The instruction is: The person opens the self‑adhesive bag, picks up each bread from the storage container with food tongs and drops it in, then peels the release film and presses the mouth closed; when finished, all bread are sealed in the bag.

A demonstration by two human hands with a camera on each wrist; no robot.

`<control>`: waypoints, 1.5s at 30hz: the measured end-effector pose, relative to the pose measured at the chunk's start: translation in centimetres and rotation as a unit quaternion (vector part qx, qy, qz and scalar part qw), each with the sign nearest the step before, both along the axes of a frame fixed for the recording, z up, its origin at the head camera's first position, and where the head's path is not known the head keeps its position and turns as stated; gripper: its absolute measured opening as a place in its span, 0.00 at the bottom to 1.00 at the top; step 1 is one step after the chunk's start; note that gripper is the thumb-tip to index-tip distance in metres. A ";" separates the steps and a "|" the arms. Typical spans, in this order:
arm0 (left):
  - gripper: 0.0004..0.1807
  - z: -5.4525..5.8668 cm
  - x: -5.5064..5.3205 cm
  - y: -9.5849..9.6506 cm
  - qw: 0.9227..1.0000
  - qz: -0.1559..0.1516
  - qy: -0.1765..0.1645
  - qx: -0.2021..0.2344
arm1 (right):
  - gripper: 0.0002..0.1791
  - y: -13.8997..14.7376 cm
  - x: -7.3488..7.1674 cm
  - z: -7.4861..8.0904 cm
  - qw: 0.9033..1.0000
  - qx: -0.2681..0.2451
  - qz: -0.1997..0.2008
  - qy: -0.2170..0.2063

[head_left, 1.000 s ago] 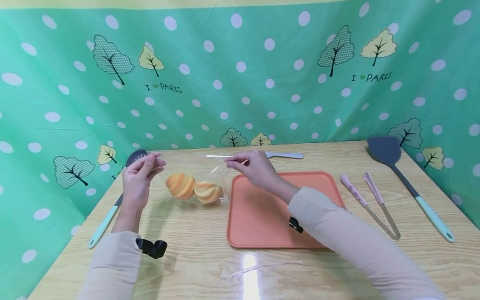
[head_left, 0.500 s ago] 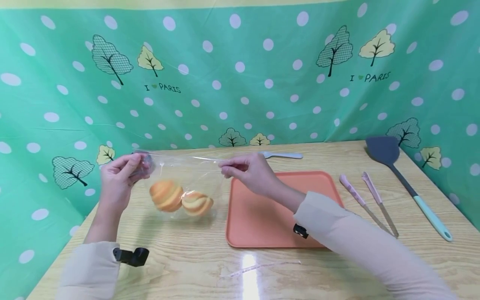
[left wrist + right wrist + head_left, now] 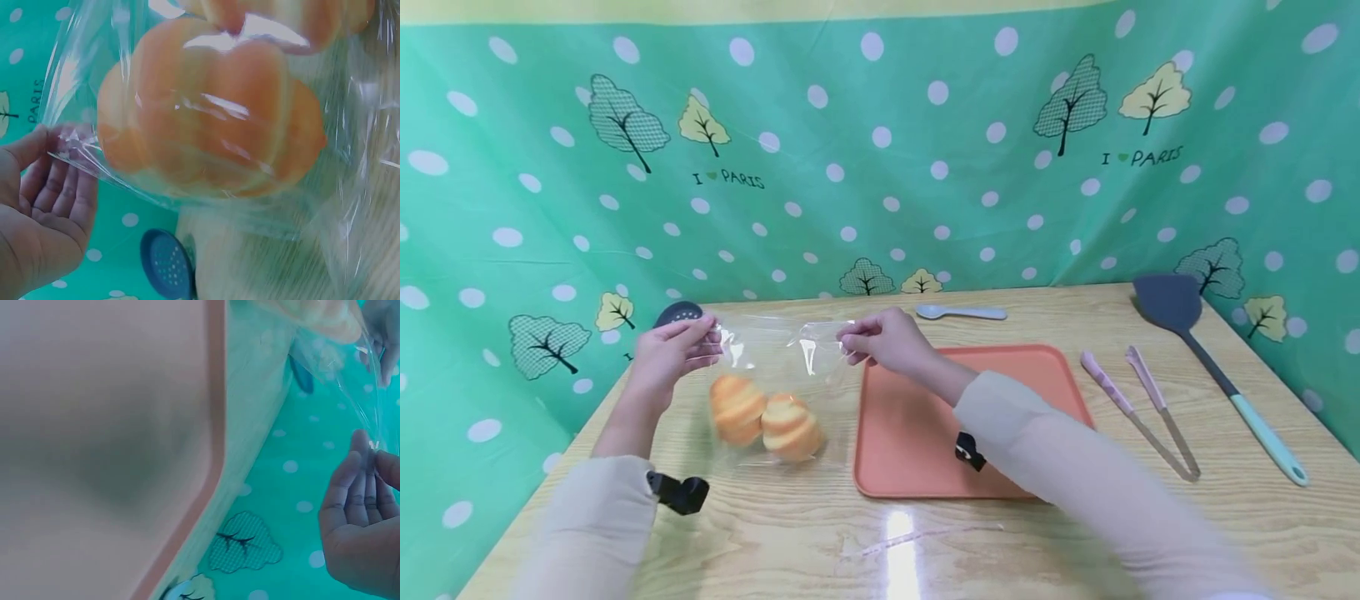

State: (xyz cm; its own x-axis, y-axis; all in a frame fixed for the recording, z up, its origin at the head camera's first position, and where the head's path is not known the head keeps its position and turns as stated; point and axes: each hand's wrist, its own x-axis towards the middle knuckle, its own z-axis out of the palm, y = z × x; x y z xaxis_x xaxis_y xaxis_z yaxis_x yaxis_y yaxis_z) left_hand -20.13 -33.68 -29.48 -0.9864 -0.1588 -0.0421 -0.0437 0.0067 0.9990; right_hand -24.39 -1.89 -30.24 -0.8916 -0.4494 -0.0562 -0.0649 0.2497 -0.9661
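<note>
A clear plastic bag (image 3: 775,358) hangs between both hands, with two golden-brown bread rolls lying low inside it. The left roll (image 3: 737,409) touches the paler right roll (image 3: 792,427). My left hand (image 3: 673,354) pinches the bag's upper left corner between thumb and fingers; the left wrist view shows this pinch close up beside a roll (image 3: 212,112). At the upper right corner my right hand (image 3: 891,340) pinches the film, just above the tray's left edge. In the right wrist view the right hand's (image 3: 362,512) thumb and fingertips meet on the plastic.
An orange tray (image 3: 910,467) lies right of the bag. Beyond it are tongs (image 3: 1161,417) and a turner (image 3: 1213,358). A light spoon (image 3: 962,312) lies behind, a slotted dark utensil (image 3: 679,312) behind the left hand. A thin twist tie (image 3: 925,535) lies in front.
The bag with its rolls has come lower and nearer, and its film now faces more upward. The left hand went left, then back right; both hands keep their pinch.
</note>
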 end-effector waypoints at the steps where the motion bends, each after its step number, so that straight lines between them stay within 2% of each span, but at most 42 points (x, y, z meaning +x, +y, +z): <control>1: 0.08 -0.1 -0.4 0.1 1.000 0.002 -0.004 -0.002 | 0.11 -0.2 -0.3 -0.1 1.000 0.002 -0.009 -0.006; 4: 0.09 -0.3 -1.2 0.6 1.000 0.002 -0.018 -0.022 | 0.14 -0.6 -1.0 -0.3 0.999 0.002 -0.031 -0.031; 6: 0.14 -0.4 -1.6 0.8 0.998 -0.004 -0.029 -0.063 | 0.18 -0.9 -1.3 -0.5 0.998 0.013 -0.035 -0.041; 10: 0.28 -0.8 -2.0 1.2 0.987 -0.034 -0.050 -0.147 | 0.30 -1.1 -1.5 -0.9 0.998 0.052 -0.018 -0.041; 12: 0.30 -1.0 -2.1 1.3 0.981 -0.055 -0.060 -0.175 | 0.38 -1.3 -1.4 -1.2 0.997 0.070 -0.007 -0.043; 15: 0.32 -1.4 -2.1 1.3 0.975 -0.077 -0.077 -0.192 | 0.48 -1.5 -1.1 -1.6 0.995 0.076 0.001 -0.062; 17: 0.32 -1.6 -2.1 1.2 0.973 -0.089 -0.085 -0.195 | 0.50 -1.6 -0.9 -1.9 0.994 0.077 0.007 -0.073; 24: 0.28 -2.3 -1.3 1.0 0.959 -0.149 -0.122 -0.207 | 0.52 -1.6 -0.5 -2.9 0.989 0.116 0.023 -0.092; 29: 0.32 -2.4 -1.2 1.1 0.955 -0.166 -0.125 -0.213 | 0.56 -1.6 -0.6 -3.4 0.986 0.132 0.013 -0.097; 31: 0.34 -2.4 -1.3 1.2 0.954 -0.162 -0.130 -0.217 | 0.59 -1.7 -0.5 -3.3 0.985 0.147 0.006 -0.086; 33: 0.36 -2.4 -1.3 1.2 0.952 -0.154 -0.136 -0.227 | 0.61 -1.7 -0.3 -3.2 0.981 0.186 0.008 -0.057; 37: 0.37 -2.5 -1.1 1.1 0.946 -0.141 -0.145 -0.252 | 0.60 -1.7 0.6 -2.8 0.963 0.266 0.027 0.034; 41: 0.37 -2.6 -1.0 0.9 0.941 -0.150 -0.136 -0.270 | 0.52 -1.9 1.9 -2.4 0.942 0.309 0.072 0.112; 45: 0.37 -2.6 -0.8 0.9 0.936 -0.170 -0.124 -0.283 | 0.52 -2.3 2.9 -2.5 0.924 0.330 0.137 0.133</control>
